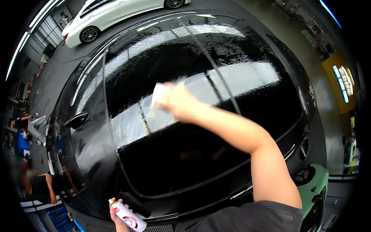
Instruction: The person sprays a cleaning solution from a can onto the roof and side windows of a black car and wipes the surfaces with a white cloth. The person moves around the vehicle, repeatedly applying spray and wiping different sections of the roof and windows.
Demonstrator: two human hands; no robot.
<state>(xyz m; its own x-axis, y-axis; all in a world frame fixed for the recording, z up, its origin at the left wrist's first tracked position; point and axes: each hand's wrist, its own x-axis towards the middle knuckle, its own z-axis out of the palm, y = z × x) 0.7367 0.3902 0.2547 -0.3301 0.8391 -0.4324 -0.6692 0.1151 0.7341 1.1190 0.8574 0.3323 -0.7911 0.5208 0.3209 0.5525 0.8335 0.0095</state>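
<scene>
My right arm reaches across the glossy black roof of a car [174, 166]. My right hand [178, 102], smeared by motion, is closed on a white cloth [158, 95] held against the roof's middle; its exact kind is hard to make out. Pale streaks and a wet-looking film lie on the surface around it, and droplets cover the far right part. Low in the view, beside the car's near edge, my left hand [121, 227] wraps round a white and red spray can [129, 217], tilted with its nozzle end up and to the left.
A white car [119, 14] stands beyond the black one. At the lower right is a green car [319, 185]. One person [42, 189] is close by at the lower left, and another [33, 125] sits low farther off. The black car's side mirror [77, 121] sticks out left.
</scene>
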